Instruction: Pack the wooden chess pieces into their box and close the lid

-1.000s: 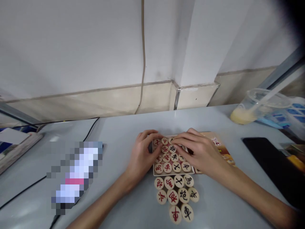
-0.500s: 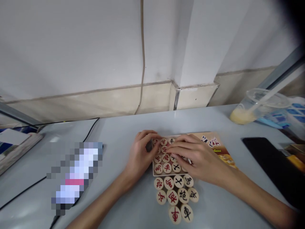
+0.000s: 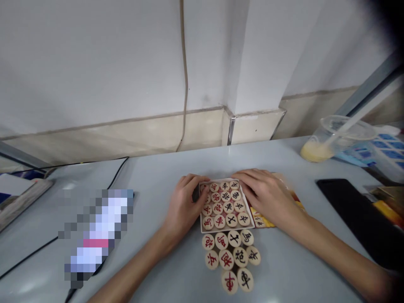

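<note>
A shallow white box (image 3: pixel 202 231) lies on the table, filled with rows of round Chinese chess pieces (image 3: pixel 219 208) marked in red or black. My left hand (image 3: pixel 184 206) curls around the box's far left corner, its thumb over the left edge and covering part of a piece. At the right edge is my right hand (image 3: pixel 268 195), fingers bent at the far right corner and thumb along the side. Just in front of the box, several loose Chinese chess pieces (image 3: pixel 226 259) lie face up in uneven rows. A printed lid or booklet (image 3: pixel 263 221) sits partly hidden under my right hand.
A blurred-out phone (image 3: pixel 101 231) with a cable lies to the left. On the right are a black phone-like slab (image 3: pixel 353 219) and a plastic cup (image 3: pixel 325 141) with a straw and yellowish drink. Blue-and-white packaging (image 3: pixel 381 147) stands behind. A wall (image 3: pixel 142 71) borders the table's far edge.
My right hand has moved from above the box's pieces to its right edge, uncovering the black-marked pieces. My left hand stays at the left corner. The view has shifted slightly.
</note>
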`<state>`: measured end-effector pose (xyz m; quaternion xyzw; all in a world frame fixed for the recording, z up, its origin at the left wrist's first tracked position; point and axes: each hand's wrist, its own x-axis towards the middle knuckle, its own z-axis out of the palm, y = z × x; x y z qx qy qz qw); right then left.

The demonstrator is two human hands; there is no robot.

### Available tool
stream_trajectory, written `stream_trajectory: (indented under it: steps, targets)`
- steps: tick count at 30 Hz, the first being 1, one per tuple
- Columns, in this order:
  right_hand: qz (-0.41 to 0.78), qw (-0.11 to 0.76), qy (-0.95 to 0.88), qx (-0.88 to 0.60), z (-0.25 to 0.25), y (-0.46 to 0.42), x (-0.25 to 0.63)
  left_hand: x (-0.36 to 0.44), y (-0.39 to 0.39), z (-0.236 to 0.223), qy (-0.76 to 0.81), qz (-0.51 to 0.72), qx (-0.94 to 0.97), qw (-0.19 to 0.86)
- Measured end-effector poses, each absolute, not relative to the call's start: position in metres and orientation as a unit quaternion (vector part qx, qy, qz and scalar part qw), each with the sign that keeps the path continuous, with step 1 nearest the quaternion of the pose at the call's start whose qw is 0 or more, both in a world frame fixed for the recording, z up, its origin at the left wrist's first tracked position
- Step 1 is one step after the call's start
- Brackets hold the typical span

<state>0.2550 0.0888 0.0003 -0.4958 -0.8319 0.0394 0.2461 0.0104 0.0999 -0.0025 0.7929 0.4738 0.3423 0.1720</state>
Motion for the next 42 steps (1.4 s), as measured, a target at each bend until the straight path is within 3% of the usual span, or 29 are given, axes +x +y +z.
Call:
stream_trajectory:
  steps: [25,31,37,42]
  targets:
    - [0.055,0.253,-0.834,-0.487,0.000,0.091,0.253,0.012,0.098,-0.001,0.474,0.350,0.791,0.166]
    - [0.063,0.299,-0.805,-0.508,0.015,0.088,0.254,0.011,0.094,0.014,0.490,0.379,0.772,0.142]
    - [0.062,0.431,-0.749,-0.499,0.034,0.038,0.253,0.005,0.047,0.039,0.483,0.392,0.777,0.100]
    - [0.128,0.412,-0.760,-0.487,0.000,-0.032,0.250,-0.012,-0.011,0.023,0.425,0.300,0.850,0.079]
